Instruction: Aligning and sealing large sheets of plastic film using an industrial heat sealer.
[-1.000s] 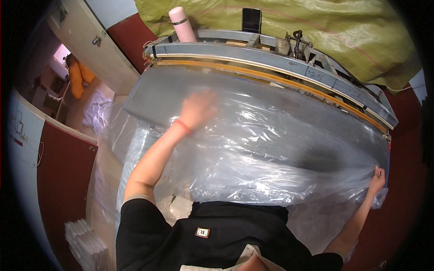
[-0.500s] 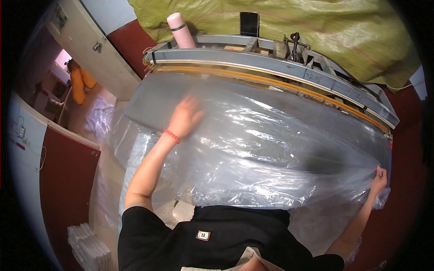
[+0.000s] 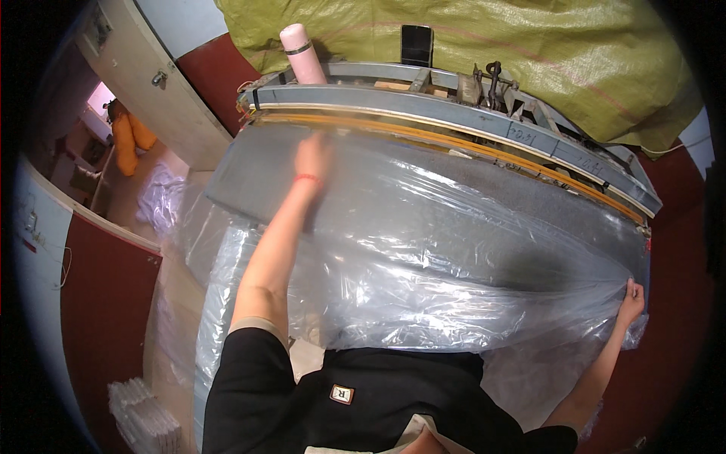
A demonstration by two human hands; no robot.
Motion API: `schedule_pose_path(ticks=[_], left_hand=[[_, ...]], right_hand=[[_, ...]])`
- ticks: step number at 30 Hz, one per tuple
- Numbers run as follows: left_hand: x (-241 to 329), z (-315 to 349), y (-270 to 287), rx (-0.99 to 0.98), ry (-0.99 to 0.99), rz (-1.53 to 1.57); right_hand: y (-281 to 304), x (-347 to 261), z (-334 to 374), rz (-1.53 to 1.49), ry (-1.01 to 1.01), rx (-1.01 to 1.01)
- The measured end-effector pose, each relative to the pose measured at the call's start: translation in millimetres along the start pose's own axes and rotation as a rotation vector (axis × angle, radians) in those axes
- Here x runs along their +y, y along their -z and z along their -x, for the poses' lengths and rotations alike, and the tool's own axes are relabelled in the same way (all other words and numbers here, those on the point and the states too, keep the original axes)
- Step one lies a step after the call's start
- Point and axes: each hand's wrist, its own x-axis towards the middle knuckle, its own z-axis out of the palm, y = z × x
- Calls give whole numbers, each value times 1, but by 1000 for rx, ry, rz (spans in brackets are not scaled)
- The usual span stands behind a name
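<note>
A wide sheet of clear plastic film (image 3: 423,257) lies across a grey work surface (image 3: 522,181) and drapes over its near edge. At the far right, my right hand (image 3: 632,301) pinches the film's edge and pulls creases toward itself. My left hand (image 3: 311,157), with a red bracelet on the wrist, is over the far left part of the film, close to the machine's front bar. Motion smears its fingers, so their pose is unclear.
Behind the surface runs a grey metal machine frame (image 3: 363,98) with an orange strip (image 3: 484,142). A pink bottle (image 3: 304,57) and a dark phone (image 3: 417,45) stand by it. Stacked folded plastic (image 3: 144,420) lies at lower left, near an open door (image 3: 162,98).
My left hand has slid away from me over the film, toward the machine's bar, with the arm straighter. My right hand keeps its pinch on the film's edge.
</note>
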Motion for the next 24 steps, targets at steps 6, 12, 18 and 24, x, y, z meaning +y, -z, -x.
schedule_pose_path(ticks=[6, 12, 18, 24], left_hand=[[-18, -8, -15, 41, -144, -115], [-50, -32, -47, 379, 156, 501], [-74, -76, -57, 351, 294, 718], [-63, -78, -55, 424, 264, 612]], right_hand=[[-22, 31, -28, -271, -12, -4], [-99, 13, -75, -221, -82, 209], [-154, -52, -104, -603, -190, 134], [-157, -76, -102, -471, -70, 323]])
